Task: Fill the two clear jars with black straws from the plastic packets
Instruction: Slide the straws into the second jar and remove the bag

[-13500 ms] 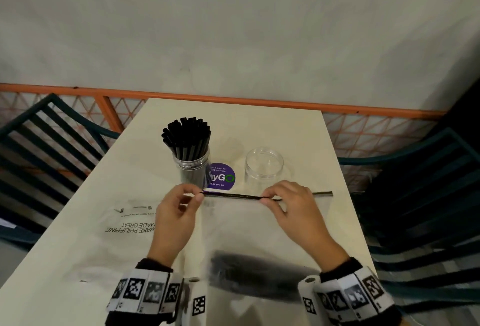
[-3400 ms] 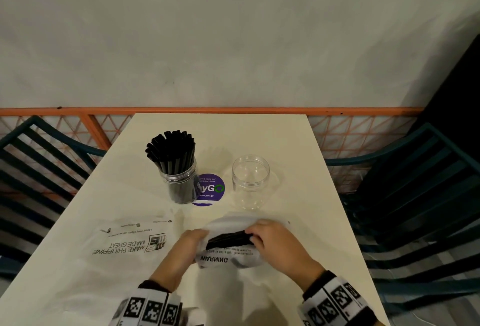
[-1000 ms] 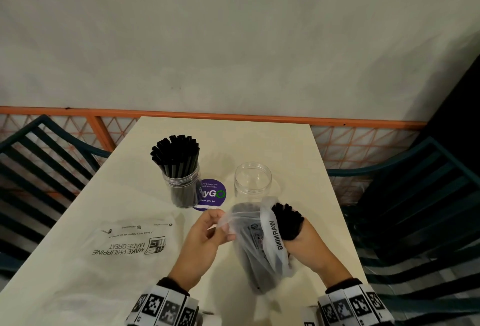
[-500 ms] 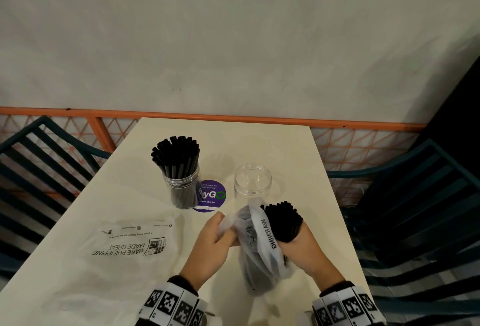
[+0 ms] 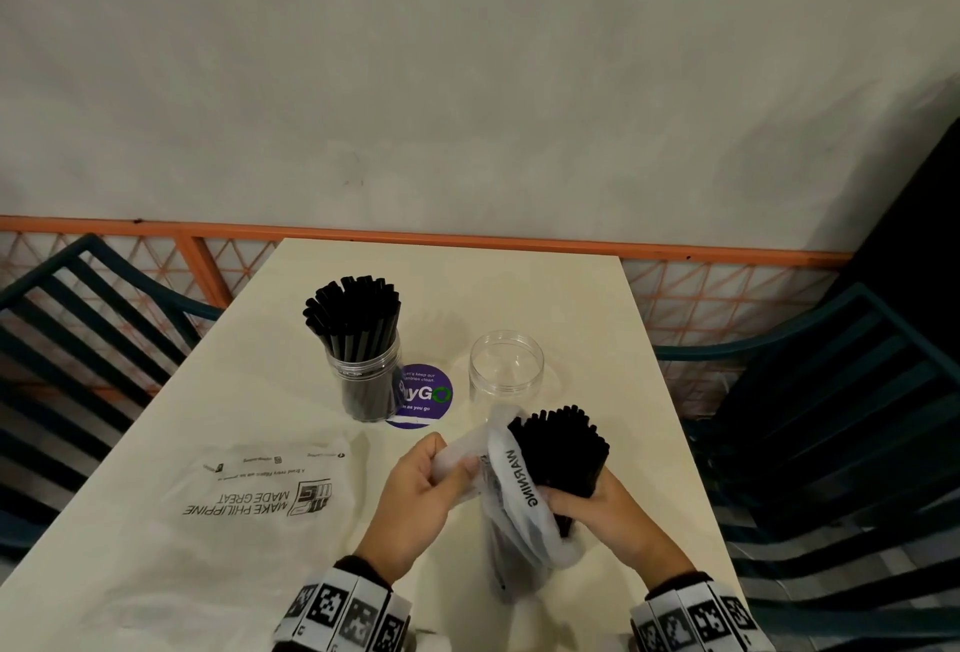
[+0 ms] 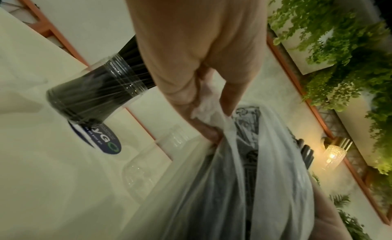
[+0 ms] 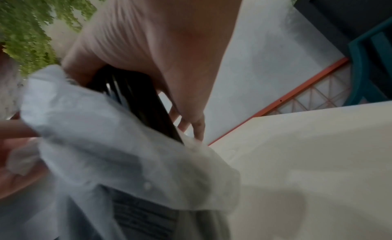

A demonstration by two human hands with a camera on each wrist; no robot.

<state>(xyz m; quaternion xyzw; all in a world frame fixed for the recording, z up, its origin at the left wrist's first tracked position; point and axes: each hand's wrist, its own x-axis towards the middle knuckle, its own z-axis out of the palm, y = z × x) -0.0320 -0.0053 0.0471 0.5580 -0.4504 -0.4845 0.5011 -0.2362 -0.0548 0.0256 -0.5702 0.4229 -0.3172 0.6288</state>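
On the cream table (image 5: 519, 287), the left hand (image 5: 415, 490) pinches the plastic packet (image 5: 511, 495); the right hand (image 5: 602, 506) grips the black straws (image 5: 558, 448). Best drawn out together, upright, toward the empty jar (image 5: 506, 365).

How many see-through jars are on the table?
2. The full jar, packed with black straws, stands left of the purple sticker. The empty jar stands right of the sticker, just beyond the hands. None looks hidden.
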